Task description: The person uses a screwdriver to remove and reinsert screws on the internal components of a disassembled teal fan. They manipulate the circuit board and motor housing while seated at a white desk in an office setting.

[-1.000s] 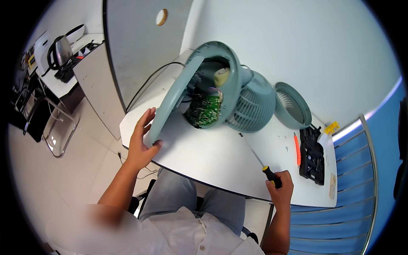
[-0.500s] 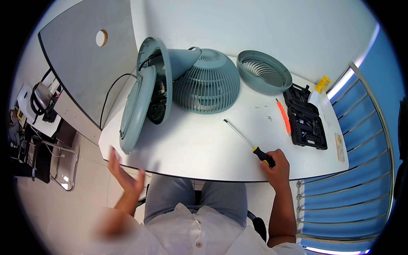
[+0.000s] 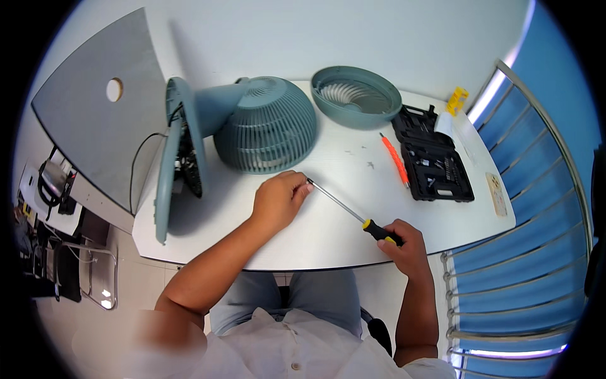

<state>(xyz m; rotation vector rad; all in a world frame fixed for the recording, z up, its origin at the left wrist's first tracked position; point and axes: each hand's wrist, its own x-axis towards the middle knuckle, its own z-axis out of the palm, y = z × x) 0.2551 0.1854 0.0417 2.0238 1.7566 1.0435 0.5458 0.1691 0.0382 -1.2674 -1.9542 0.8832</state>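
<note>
A pale wall [image 3: 391, 38] rises behind table [image 3: 328, 237] and hands [image 3: 278, 199] [image 3: 407, 247].

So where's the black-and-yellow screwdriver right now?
In the head view, the screwdriver is just right of centre above the white table, handle in the right hand, tip at the left hand.

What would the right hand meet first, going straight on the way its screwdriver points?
Most likely the left hand: the screwdriver in the right hand points up-left, its tip right at the left fingers. Whether they touch is unclear in this single view.
</note>
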